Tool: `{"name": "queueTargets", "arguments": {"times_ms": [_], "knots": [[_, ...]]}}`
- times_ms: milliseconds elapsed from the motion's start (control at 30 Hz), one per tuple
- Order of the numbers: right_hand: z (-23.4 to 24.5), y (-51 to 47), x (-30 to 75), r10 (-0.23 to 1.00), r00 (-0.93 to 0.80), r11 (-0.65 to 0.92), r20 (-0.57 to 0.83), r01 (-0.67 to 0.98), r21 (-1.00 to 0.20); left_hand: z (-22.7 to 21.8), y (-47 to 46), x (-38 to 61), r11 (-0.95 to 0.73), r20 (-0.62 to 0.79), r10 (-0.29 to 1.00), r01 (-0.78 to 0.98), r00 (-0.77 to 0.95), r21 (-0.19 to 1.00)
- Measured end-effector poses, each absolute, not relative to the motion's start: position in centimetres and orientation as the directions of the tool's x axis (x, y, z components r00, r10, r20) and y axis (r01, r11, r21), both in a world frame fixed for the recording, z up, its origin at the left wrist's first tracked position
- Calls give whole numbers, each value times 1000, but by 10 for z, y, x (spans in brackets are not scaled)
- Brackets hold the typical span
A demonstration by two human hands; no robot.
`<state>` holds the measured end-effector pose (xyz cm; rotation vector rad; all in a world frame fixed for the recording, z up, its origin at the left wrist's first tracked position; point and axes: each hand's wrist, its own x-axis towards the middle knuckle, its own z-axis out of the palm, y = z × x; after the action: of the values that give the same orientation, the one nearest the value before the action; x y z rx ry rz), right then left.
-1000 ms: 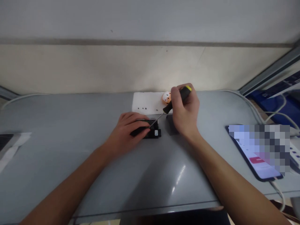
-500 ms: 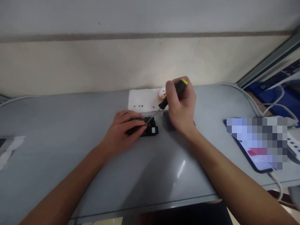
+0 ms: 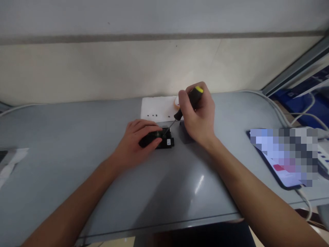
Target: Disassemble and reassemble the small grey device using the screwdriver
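A small black device (image 3: 164, 140) lies on the grey table (image 3: 159, 192) near the middle. My left hand (image 3: 136, 142) rests on its left part, fingers curled over it and holding it down. My right hand (image 3: 199, 115) grips a screwdriver (image 3: 189, 101) with a black handle and yellow cap. Its thin shaft slants down left, with the tip on the device's top. A dark flat piece (image 3: 185, 136) lies just right of the device, partly under my right hand.
A white sheet (image 3: 155, 108) with several tiny dark screws lies behind the device, an orange and white figure (image 3: 177, 101) at its right end. A phone (image 3: 279, 161) with a lit screen and cable sits at the right. White cables run along the back edge.
The view drifted slightly. My right hand with the screwdriver shifted a little left. My left fingers closed further over the device's left end.
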<state>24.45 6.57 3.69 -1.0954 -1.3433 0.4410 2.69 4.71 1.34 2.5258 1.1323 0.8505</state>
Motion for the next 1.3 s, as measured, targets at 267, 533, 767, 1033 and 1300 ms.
{"name": "queueTargets", "arguments": {"times_ms": [267, 533, 767, 1033, 1300], "knots": [[37, 63, 248, 822, 156, 460, 547, 383, -801, 13, 47, 26, -682, 329, 728, 593, 601, 427], [40, 59, 246, 829, 133, 456, 544, 402, -794, 16, 45, 27, -681, 297, 726, 586, 621, 439], [38, 56, 243, 802, 110, 492, 587, 435, -754, 17, 44, 28, -667, 276, 736, 592, 618, 453], [37, 54, 241, 749, 82, 565, 658, 439, -698, 17, 43, 29, -660, 271, 743, 599, 613, 455], [42, 50, 242, 814, 76, 530, 576, 311, -789, 17, 43, 29, -658, 262, 743, 601, 616, 454]]}}
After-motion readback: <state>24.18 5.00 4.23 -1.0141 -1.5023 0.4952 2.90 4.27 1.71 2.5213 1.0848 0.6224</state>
